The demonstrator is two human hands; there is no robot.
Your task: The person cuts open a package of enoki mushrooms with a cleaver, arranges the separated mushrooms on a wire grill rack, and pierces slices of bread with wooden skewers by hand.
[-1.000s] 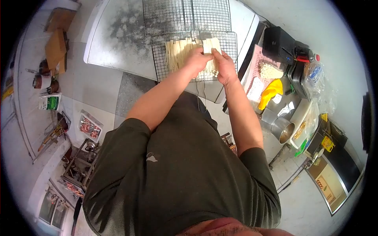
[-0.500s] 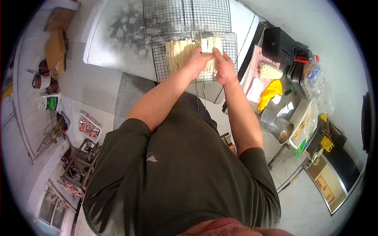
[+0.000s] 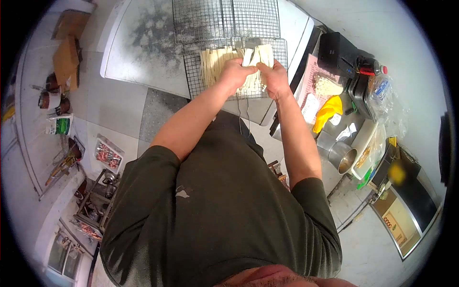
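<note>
1. Beneath and beside the fingers of the left hand (image 3: 233, 76) and right hand (image 3: 276, 80), pale strips (image 3: 215, 65) lie side by side in a row, some slanting near the right thumb.
2. Left fingers: bent close together over the strips, the thumb stretched toward the right hand; whether they pinch any strip cannot be told.
3. Right fingers: at the row's right end, the thumb reaching toward the left one; the hand hides its grip, so pinching cannot be told either.
4. Around and under the fingers: a wire rack (image 3: 192, 74), bearing the strips on its mesh.
5. Just beyond the fingertips: a second wire panel (image 3: 256, 20).
6. On the person's side of the fingers: two thin wire handles (image 3: 248, 115).
7. Left of the left fingers: bare surface of a white table (image 3: 122, 60), darkly blotched.
8. Well right of the right fingers: a yellow cloth (image 3: 328, 114), a metal pot (image 3: 346, 161) and a black box (image 3: 337, 51).
</note>
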